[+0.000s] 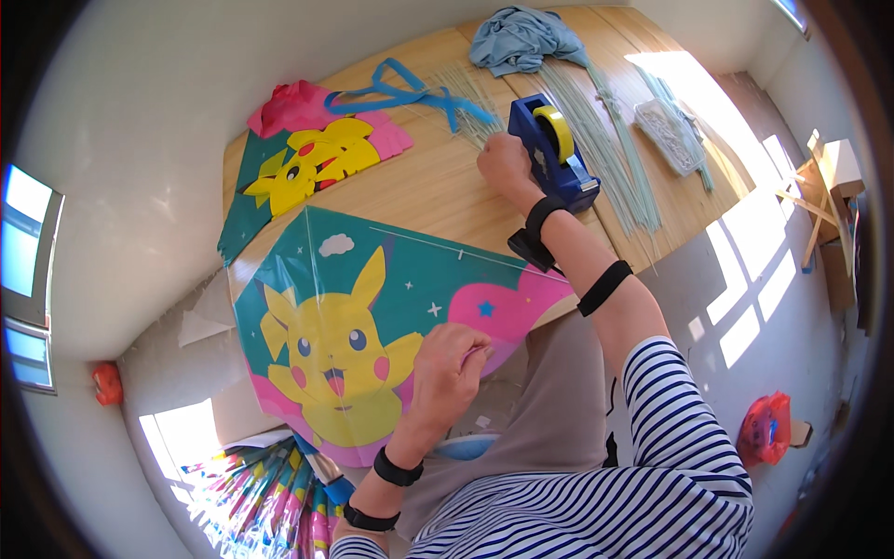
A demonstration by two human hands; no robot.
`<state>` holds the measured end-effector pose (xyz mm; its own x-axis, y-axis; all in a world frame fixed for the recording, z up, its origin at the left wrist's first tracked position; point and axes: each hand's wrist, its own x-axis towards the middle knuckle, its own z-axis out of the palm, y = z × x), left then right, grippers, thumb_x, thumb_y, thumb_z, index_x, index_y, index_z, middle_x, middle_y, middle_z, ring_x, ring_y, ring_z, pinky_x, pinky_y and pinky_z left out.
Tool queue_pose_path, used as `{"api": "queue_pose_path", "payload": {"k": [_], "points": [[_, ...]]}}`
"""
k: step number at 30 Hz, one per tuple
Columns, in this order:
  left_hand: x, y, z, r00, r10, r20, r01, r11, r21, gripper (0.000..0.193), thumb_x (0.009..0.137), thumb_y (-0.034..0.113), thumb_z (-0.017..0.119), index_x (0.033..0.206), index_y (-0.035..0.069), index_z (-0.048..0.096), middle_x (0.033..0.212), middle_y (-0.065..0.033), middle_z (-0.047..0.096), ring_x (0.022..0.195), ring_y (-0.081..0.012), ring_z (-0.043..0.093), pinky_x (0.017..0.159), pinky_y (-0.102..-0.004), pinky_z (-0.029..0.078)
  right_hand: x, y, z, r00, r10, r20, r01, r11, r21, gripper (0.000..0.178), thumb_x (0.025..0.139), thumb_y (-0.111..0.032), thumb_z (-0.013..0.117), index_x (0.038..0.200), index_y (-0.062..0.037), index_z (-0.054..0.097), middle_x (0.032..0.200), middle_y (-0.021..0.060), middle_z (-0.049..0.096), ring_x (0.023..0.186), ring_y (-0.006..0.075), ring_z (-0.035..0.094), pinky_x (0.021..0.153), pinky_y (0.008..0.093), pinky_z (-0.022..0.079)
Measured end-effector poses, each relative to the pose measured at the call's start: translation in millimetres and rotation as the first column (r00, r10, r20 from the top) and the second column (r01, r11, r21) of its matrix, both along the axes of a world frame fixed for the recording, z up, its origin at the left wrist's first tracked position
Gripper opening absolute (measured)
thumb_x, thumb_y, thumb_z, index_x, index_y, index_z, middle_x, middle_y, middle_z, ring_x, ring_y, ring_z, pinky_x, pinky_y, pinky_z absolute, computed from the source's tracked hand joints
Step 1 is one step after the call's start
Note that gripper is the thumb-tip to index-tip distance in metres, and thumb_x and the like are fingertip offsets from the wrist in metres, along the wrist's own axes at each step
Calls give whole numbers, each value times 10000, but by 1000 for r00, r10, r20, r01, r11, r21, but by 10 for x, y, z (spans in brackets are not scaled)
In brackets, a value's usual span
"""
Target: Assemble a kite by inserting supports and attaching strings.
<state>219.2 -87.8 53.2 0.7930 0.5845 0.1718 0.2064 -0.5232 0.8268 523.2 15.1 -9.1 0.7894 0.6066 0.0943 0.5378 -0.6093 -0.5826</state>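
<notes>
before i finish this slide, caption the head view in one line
Curled left hand at the edge of a printed kite, right hand beside a blue tape dispenser on a wooden table.

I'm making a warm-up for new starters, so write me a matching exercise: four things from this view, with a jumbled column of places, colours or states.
1. tape dispenser
2. crumpled cloth
3. clear plastic box
4. kite sheet with one large yellow figure

A. on the table, to the right of the yellow tape roll
B. teal and pink, beside the left hand
C. dark blue, beside the right hand
D. light blue, near the table's far edge

Right pairs: 1-C, 2-D, 3-A, 4-B
</notes>
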Motion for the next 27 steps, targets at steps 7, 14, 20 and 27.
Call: {"api": "queue_pose_path", "payload": {"k": [7, 14, 20, 27], "points": [[-22, -39, 94, 999, -2, 36, 0, 999, 32, 124, 803, -19, 727, 911, 9, 675, 853, -107, 658, 790, -239, 640, 708, -319, 513, -372, 162, 144, 994, 99, 43, -102, 991, 85, 162, 779, -107, 615, 849, -8, 722, 904, 226, 718, 929, 414, 692, 790, 489, 553], [-84, 262, 169, 970, 218, 108, -179, 939, -295, 161, 883, -16, 688, 1042, 7, 678, 983, -66, 694, 907, -152, 645, 813, -280, 532, -696, -922, 498, 806, 362, -468, -115, 871, 477, 117, 835, -69, 643, 795, 38, 664, 671, 106, 640, 533, 182, 623, 491, 328, 487], [144, 539, 257, 838, 439, 325, -107, 715, -691, 287, 995, 90, 592, 1269, 7, 588, 1141, -95, 673, 996, -164, 640, 893, -313, 538, -1236, -2312, 802, 561, 506, -655, -148, 840, 522, 119, 913, -69, 641, 821, 7, 640, 650, 9, 578, 507, 62, 521, 462, 216, 404], [153, 358, 364, 854, 290, 432, 144, 665, -732, 223, 1015, 131, 575, 1194, 7, 622, 1083, -133, 696, 957, -175, 676, 876, -329, 559, -1465, -3037, 1024, 590, 459, -665, -134, 867, 479, 118, 914, -63, 636, 818, 6, 640, 651, -4, 570, 513, 52, 510, 468, 210, 395]]}}
